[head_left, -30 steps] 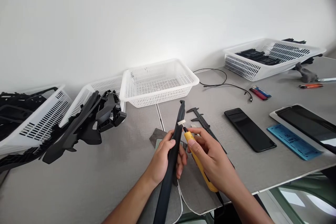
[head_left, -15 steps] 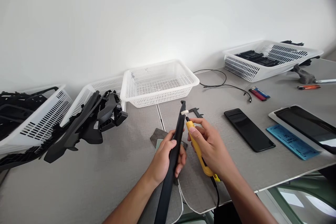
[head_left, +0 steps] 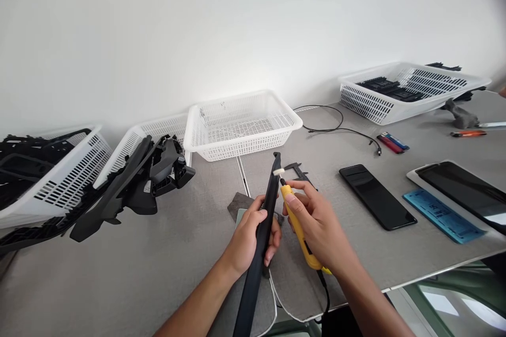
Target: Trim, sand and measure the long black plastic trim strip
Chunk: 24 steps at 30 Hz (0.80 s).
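Observation:
My left hand (head_left: 253, 234) is wrapped round a long black plastic trim strip (head_left: 259, 260), which slants up and away from me to a hooked tip. In my right hand (head_left: 316, 216) is a yellow rotary tool (head_left: 297, 224), gripped like a pen, its black cord trailing down. A white polishing wheel (head_left: 279, 172) on the tool's end lies against or just beside the strip's right edge near the tip; I cannot tell whether they touch. A grey cloth (head_left: 238, 202) is partly hidden behind my left hand, and a caliper (head_left: 296, 171) lies beyond my right hand.
A white basket (head_left: 245, 150) stands at the back. Two more, one of them the left basket (head_left: 71, 179), hold black plastic parts (head_left: 138, 189). The back right basket (head_left: 367, 108) has black pieces too. A phone (head_left: 377, 197), a blue packet (head_left: 443, 215) and a cable (head_left: 342, 121) lie rightward.
The wheel has shifted slightly down along the strip and tilted. My hold on both things is the same. The whole view has moved a little.

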Each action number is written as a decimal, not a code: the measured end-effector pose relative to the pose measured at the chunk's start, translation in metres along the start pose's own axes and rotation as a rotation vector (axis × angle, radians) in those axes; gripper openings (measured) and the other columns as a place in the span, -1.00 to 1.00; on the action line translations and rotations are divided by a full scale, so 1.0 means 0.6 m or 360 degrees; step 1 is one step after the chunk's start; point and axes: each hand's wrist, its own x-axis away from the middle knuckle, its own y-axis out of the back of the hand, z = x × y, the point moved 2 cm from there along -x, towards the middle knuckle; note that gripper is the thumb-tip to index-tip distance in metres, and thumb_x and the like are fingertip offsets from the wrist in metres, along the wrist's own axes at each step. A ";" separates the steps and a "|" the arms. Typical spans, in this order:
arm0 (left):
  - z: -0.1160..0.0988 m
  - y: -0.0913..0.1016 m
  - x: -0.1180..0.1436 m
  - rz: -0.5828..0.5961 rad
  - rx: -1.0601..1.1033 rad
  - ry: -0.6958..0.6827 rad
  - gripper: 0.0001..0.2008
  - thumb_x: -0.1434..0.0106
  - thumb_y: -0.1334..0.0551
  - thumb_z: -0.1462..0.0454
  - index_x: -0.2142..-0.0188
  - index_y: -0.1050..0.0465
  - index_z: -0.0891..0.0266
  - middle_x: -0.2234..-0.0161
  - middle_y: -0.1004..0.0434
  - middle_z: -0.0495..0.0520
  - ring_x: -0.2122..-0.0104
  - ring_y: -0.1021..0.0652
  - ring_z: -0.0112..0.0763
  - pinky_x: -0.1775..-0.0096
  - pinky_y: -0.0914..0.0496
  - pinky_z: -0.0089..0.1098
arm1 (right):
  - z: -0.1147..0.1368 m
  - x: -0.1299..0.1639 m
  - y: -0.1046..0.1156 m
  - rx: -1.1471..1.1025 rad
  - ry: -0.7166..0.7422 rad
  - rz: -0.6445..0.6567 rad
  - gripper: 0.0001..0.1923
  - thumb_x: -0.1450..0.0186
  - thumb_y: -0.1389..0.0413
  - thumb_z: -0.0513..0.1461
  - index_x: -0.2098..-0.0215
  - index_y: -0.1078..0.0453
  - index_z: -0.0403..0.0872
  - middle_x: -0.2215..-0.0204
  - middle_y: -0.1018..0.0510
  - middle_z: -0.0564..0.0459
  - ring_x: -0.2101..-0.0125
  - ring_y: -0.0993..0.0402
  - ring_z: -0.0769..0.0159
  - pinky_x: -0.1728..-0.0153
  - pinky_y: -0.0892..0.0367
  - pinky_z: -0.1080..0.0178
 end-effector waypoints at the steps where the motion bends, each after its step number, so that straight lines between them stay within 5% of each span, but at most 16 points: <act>1: 0.000 0.000 0.000 -0.0002 0.0002 0.0000 -0.45 -0.46 -0.09 0.01 -0.32 -0.26 0.23 0.55 -0.46 -0.12 0.73 -0.30 -0.46 0.70 -0.29 -0.50 | 0.000 0.000 0.000 0.0005 -0.0005 0.0007 -0.47 -0.50 -0.15 0.20 -0.15 -0.42 -0.01 0.38 -0.55 0.09 0.47 -0.40 0.31 0.48 -0.25 0.28; 13: 0.001 0.001 0.001 -0.0005 0.0021 0.0008 -0.43 -0.46 -0.09 0.00 -0.35 -0.23 0.21 0.55 -0.47 -0.12 0.73 -0.31 -0.45 0.69 -0.29 -0.49 | 0.003 -0.001 -0.002 0.0022 0.0017 -0.0006 -0.47 -0.51 -0.15 0.19 -0.15 -0.42 -0.03 0.39 -0.57 0.08 0.47 -0.42 0.31 0.49 -0.24 0.29; 24: 0.004 0.000 -0.003 -0.0036 0.0038 -0.0054 -0.60 -0.46 -0.09 0.01 -0.12 -0.34 0.17 0.51 -0.50 -0.08 0.70 -0.34 -0.46 0.70 -0.27 -0.53 | 0.011 0.041 -0.020 -0.0003 0.0041 0.0083 -0.53 -0.55 -0.11 0.16 -0.13 -0.40 -0.03 0.40 -0.55 0.11 0.45 -0.51 0.29 0.41 -0.40 0.28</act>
